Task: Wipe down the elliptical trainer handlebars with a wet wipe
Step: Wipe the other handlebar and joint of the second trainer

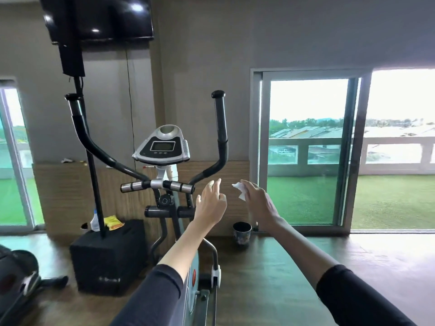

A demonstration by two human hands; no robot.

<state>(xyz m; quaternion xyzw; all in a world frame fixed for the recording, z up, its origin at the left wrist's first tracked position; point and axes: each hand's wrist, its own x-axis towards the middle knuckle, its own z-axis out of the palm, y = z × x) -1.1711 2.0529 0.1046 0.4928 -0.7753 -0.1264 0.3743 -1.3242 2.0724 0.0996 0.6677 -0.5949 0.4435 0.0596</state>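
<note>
The elliptical trainer stands in front of me with two tall black curved handlebars, the left handlebar (81, 135) and the right handlebar (222, 135). A short silver-and-black fixed bar (157, 185) crosses below the console (162, 147). My left hand (210, 203) is raised with fingers loosely spread, empty, just right of the fixed bar's end. My right hand (257, 200) pinches a crumpled white wet wipe (240, 190) in the air, below and right of the right handlebar, touching nothing.
A black box (108, 257) with a spray bottle (95, 221) and a yellow packet (113, 222) sits left of the machine. A dark cup-shaped bin (242, 232) stands on the floor to the right. A wall television (98, 18) hangs above. A sliding glass door (306, 149) stands open at right.
</note>
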